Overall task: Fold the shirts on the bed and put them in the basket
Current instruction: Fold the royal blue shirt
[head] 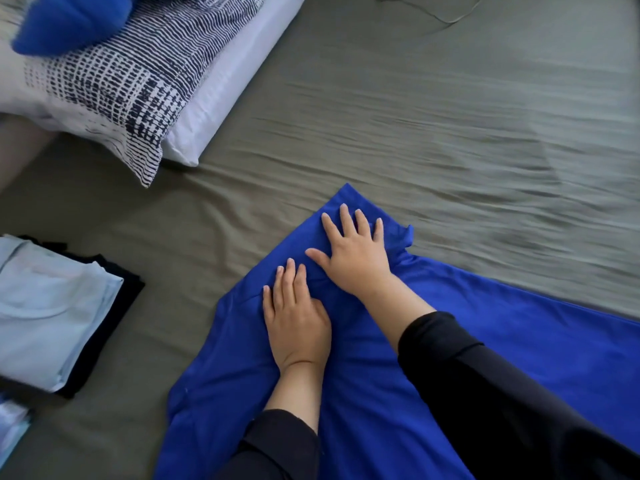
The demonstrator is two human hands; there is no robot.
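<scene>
A bright blue shirt (502, 341) lies spread on the grey-green bed sheet (450, 133), reaching from the lower middle to the right edge. My left hand (294, 317) lies flat on its upper left part, fingers straight. My right hand (353, 251) presses flat just above it, fingers spread, near the shirt's folded top corner. Both arms wear black sleeves. No basket is in view.
A stack of folded shirts, pale blue (45, 317) on top of dark ones (107, 323), sits at the left edge. A patterned pillow (114, 84) and a white pillow (225, 84) lie at the upper left, with a blue object (65, 19) on them. A thin cable (446, 15) lies at the top.
</scene>
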